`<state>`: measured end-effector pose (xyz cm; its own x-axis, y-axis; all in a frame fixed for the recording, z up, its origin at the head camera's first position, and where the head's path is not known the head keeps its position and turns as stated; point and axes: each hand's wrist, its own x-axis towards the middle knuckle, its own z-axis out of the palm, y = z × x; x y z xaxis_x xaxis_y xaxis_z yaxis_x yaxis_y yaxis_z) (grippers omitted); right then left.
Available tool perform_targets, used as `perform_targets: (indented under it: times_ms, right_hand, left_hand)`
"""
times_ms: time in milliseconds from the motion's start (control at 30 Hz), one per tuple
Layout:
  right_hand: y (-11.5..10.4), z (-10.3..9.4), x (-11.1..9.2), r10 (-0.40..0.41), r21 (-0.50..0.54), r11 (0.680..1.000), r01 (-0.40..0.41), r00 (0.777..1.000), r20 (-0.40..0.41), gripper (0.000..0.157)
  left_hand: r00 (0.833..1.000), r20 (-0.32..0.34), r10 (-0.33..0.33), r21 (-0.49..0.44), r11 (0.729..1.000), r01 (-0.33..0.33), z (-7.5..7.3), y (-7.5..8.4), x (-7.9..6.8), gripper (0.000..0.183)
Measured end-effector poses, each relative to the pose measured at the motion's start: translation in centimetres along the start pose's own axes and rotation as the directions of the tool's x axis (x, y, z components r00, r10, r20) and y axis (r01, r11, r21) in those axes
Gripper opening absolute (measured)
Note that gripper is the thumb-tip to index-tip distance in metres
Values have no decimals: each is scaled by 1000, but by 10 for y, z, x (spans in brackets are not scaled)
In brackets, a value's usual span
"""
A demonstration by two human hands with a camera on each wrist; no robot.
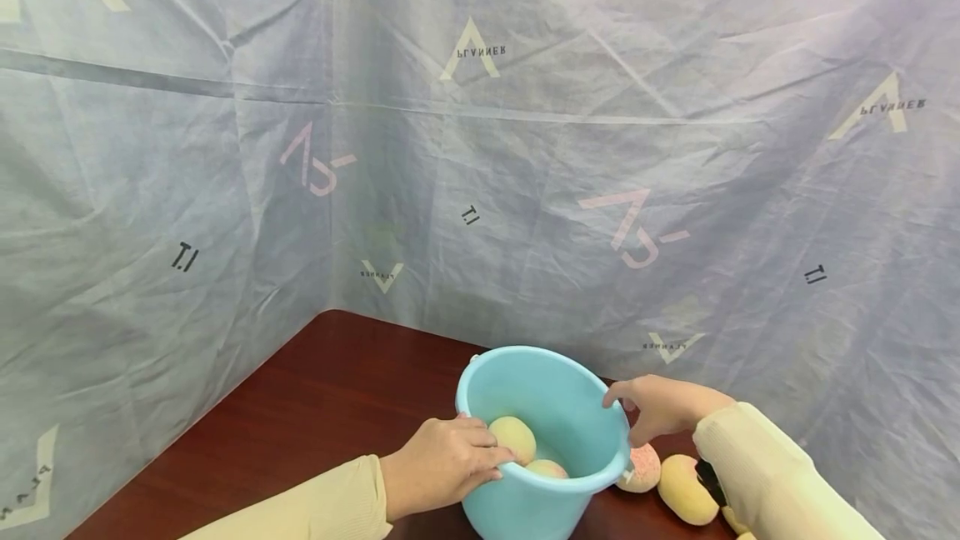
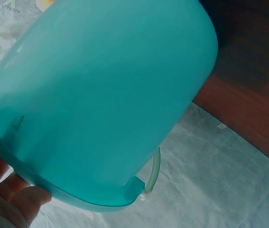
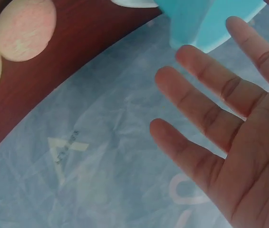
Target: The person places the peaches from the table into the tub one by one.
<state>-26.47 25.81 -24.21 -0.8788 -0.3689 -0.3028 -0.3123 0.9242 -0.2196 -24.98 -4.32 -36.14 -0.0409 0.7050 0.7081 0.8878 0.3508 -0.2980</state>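
Observation:
A light-blue bucket (image 1: 536, 515) stands on the table, two round pale-yellow, peach-like fruits (image 1: 512, 438) inside it. My left hand (image 1: 446, 461) grips its near-left rim. In the left wrist view, the thumb of the left hand (image 2: 11, 194) lies at the rim, with the bucket wall (image 2: 110, 95) filling much of the picture. At the right rim is my right hand (image 1: 663, 407). The right wrist view shows the fingers of the right hand (image 3: 220, 114) spread and loosely extended, close to the bucket's edge (image 3: 196, 23); whether they touch it I cannot tell.
Right of the bucket, a pinkish peach-like fruit (image 1: 642, 470) and a yellow fruit (image 1: 686, 490) lie on the dark red-brown table (image 1: 300, 423). More yellow pieces are partly hidden under the right sleeve. Grey printed cloth (image 1: 525, 148) hangs behind and to the left.

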Motion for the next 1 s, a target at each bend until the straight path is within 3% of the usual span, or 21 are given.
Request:
perform_targets:
  times_ms: [167, 467, 700, 867, 1000]
  right_hand:
    - [16, 3, -5, 44, 26, 999, -44, 999, -13, 47]
    - [52, 19, -15, 16, 83, 996, -12, 999, -44, 44]
    - [74, 32, -22, 72, 224, 972, -65, 997, -25, 43]
    - [93, 44, -24, -27, 220, 975, 35, 999, -40, 41]
    - [121, 67, -13, -104, 292, 950, 113, 994, -46, 42]
  left_hand:
    - [1000, 0, -3, 14, 1000, 3, 0, -1, -1, 24]
    - [1000, -11, 10, 17, 1000, -10, 2, -2, -2, 23]
    - [1000, -9, 7, 21, 1000, -7, 3, -1, -2, 23]
    - [1000, -3, 0, 18, 1000, 0, 3, -1, -2, 21]
    - [1000, 1, -7, 13, 1000, 7, 2, -2, -1, 22]
